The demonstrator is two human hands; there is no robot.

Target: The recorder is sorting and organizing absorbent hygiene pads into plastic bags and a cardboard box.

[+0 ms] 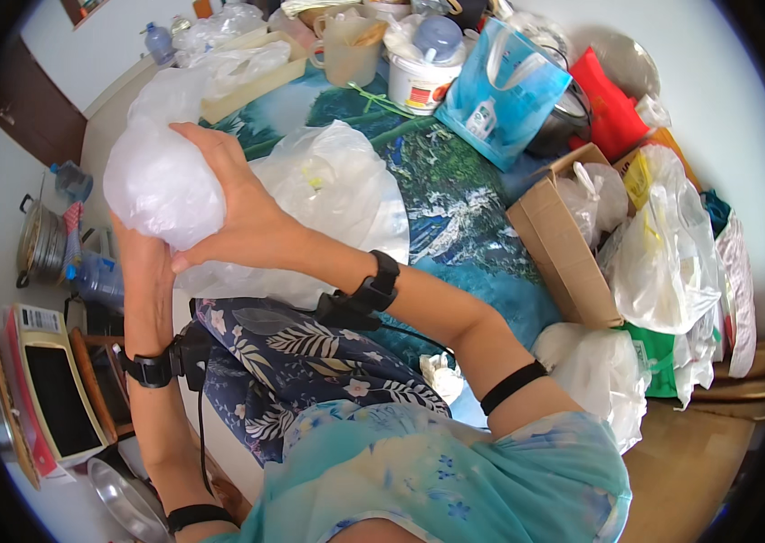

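Note:
A bulging white translucent plastic bag [162,183] is held up at the left, between both hands. My right hand [236,193] curves around its right side, fingertips near the top and thumb at the lower edge. My left hand [141,248] grips it from below and behind; the bag hides most of its fingers. The bag's loose upper part [165,91] rises beyond the hands. Under and beyond my right wrist, another thin plastic bag [328,176] lies spread on the table, with a small yellow-green mark or bit showing on it.
The table cover [471,197] bears a landscape print. Along its far side stand a cream tray [257,85], a plastic jug [352,51], a white tub [416,81] and a blue carrier bag [505,88]. A cardboard box [562,251] with bags sits at the right. A floral cloth [314,360] covers my lap.

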